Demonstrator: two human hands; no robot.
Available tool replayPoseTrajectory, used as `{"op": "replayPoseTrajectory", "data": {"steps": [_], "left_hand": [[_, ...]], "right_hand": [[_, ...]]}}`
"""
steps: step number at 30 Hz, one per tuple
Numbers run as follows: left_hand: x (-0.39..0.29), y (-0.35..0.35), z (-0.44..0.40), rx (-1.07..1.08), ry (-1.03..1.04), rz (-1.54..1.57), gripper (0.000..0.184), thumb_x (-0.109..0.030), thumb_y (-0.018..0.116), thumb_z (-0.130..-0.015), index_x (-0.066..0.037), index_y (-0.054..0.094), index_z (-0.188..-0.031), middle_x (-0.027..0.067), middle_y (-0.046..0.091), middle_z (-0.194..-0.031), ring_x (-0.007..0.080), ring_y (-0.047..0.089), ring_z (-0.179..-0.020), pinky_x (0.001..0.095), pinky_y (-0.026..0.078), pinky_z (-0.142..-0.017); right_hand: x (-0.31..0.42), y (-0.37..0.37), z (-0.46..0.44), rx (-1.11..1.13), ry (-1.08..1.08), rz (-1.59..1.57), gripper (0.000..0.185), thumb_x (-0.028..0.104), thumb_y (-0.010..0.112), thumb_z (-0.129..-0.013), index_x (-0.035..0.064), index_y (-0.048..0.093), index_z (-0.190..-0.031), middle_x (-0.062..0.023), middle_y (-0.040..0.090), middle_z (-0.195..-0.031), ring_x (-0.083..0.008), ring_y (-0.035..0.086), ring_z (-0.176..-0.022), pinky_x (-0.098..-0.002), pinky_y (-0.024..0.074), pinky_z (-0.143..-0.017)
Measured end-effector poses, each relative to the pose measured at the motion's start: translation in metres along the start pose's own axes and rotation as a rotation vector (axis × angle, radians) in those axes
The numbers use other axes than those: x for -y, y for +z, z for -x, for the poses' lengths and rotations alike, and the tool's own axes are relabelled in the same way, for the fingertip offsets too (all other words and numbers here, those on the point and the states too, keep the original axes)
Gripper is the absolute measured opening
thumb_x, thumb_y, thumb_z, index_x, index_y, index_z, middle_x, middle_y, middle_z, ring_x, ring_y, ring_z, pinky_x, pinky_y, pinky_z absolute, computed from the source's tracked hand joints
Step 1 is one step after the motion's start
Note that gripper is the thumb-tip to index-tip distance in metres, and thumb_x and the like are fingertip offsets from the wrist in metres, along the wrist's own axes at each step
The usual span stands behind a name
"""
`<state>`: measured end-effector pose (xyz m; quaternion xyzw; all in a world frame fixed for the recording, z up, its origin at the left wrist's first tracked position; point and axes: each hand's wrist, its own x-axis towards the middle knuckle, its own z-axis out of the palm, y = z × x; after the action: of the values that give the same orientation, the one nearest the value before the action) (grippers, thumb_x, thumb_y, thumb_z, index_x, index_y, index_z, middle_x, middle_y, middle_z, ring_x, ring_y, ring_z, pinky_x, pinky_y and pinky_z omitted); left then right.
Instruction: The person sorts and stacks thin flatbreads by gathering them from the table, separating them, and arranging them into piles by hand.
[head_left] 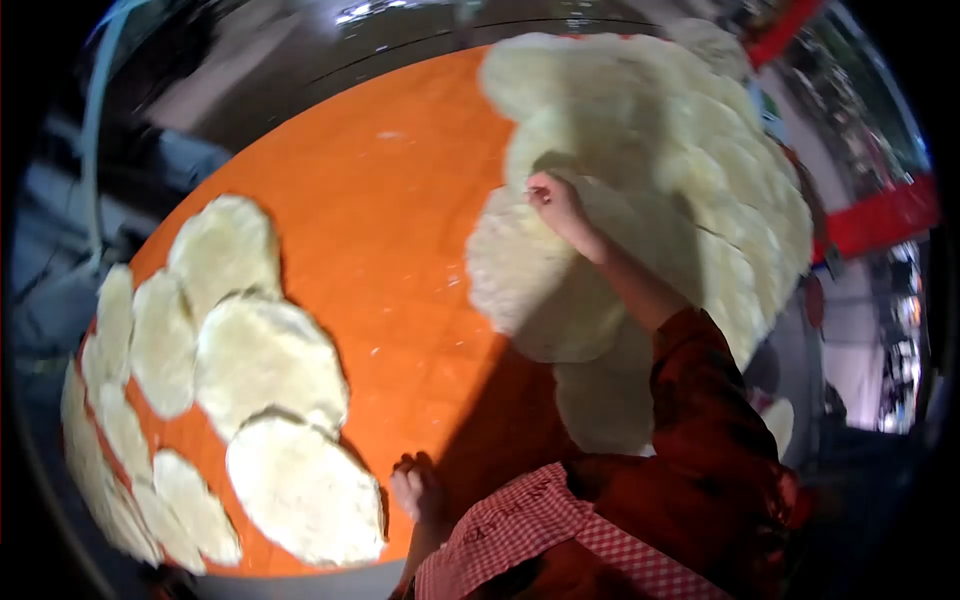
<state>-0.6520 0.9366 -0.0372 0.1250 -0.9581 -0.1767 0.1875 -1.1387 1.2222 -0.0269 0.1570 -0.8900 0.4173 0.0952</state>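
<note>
My right hand is over the upper left part of a large group of overlapping flat dough rounds, its fingers curled together; anything between them is too small to make out. Near the front edge of the orange tabletop, my left hand rests with bent fingers, just right of a pale dough round. Another round lies above that one, overlapping it. My right arm casts a dark shadow across the rounds and the orange surface.
More flat rounds lie along the table's left side. A red bar stands beyond the right edge, and a light blue pole rises at the left. Small white flecks dot the orange surface.
</note>
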Motion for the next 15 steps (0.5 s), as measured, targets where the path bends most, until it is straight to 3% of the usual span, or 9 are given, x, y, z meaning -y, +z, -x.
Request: {"op": "replayPoseTrajectory", "data": {"steps": [1,3,7,9,11,12,15], "left_hand": [[-0.004,-0.006,-0.005,0.019,-0.003,0.028,0.014,-0.002,0.066,-0.078,-0.009,0.054,-0.08,0.0104,0.058,-0.089,0.0318,0.055,-0.079,0.041,0.045,-0.066],[-0.003,-0.011,-0.007,0.056,-0.015,0.054,0.014,-0.001,0.064,-0.075,-0.008,0.054,-0.081,0.0108,0.057,-0.09,0.0321,0.054,-0.079,0.0416,0.045,-0.066],[0.009,-0.01,0.002,0.108,-0.015,0.103,0.015,-0.003,0.063,-0.071,-0.007,0.055,-0.083,0.0132,0.055,-0.093,0.0336,0.053,-0.08,0.0429,0.046,-0.068],[0.01,-0.013,0.001,0.095,0.0,0.146,0.017,-0.004,0.064,-0.07,-0.007,0.055,-0.084,0.0136,0.056,-0.094,0.0339,0.053,-0.082,0.043,0.046,-0.07],[0.008,-0.014,-0.004,0.043,-0.005,0.207,0.018,-0.005,0.064,-0.07,-0.006,0.056,-0.085,0.0139,0.056,-0.095,0.0339,0.053,-0.084,0.0431,0.046,-0.071],[0.006,-0.016,-0.003,0.02,-0.009,0.242,0.018,-0.005,0.065,-0.07,-0.006,0.056,-0.086,0.014,0.056,-0.096,0.034,0.053,-0.085,0.0431,0.046,-0.072],[0.01,-0.025,-0.004,0.025,-0.004,0.301,0.019,-0.005,0.064,-0.071,-0.005,0.059,-0.089,0.0144,0.057,-0.096,0.0337,0.054,-0.084,0.0415,0.047,-0.071]], "right_hand": [[0.024,0.047,-0.008,0.188,0.07,-0.272,0.021,0.011,0.067,-0.082,0.0027,0.059,-0.099,-0.0054,0.066,-0.086,-0.0179,0.066,-0.078,-0.0273,0.0523,-0.066],[0.105,0.122,0.0,0.482,0.483,-0.816,0.017,0.016,0.067,-0.084,0.0029,0.061,-0.092,-0.0035,0.065,-0.079,-0.0137,0.066,-0.073,-0.0255,0.0527,-0.061],[0.225,0.253,0.035,0.775,0.313,-0.587,0.026,0.026,0.071,-0.081,0.002,0.061,-0.086,-0.0072,0.066,-0.077,-0.0135,0.065,-0.069,-0.0276,0.0524,-0.059],[0.274,0.284,0.043,0.755,0.204,-0.062,0.048,0.042,0.075,-0.069,0.0,0.062,-0.088,-0.0154,0.066,-0.082,-0.0257,0.065,-0.076,-0.0361,0.0516,-0.067],[0.326,0.26,0.047,0.827,0.276,-0.029,0.052,0.043,0.076,-0.067,-0.0024,0.064,-0.088,-0.0178,0.066,-0.088,-0.0305,0.065,-0.082,-0.0368,0.0509,-0.074],[0.327,0.268,0.05,0.868,0.324,-0.066,0.055,0.042,0.078,-0.064,-0.0049,0.065,-0.09,-0.0179,0.067,-0.092,-0.0295,0.065,-0.084,-0.0356,0.0507,-0.075],[0.312,0.305,0.064,0.891,0.478,-0.454,0.038,0.017,0.079,-0.067,-0.0046,0.066,-0.095,-0.0154,0.068,-0.096,-0.0269,0.066,-0.084,-0.0345,0.051,-0.076]]}}
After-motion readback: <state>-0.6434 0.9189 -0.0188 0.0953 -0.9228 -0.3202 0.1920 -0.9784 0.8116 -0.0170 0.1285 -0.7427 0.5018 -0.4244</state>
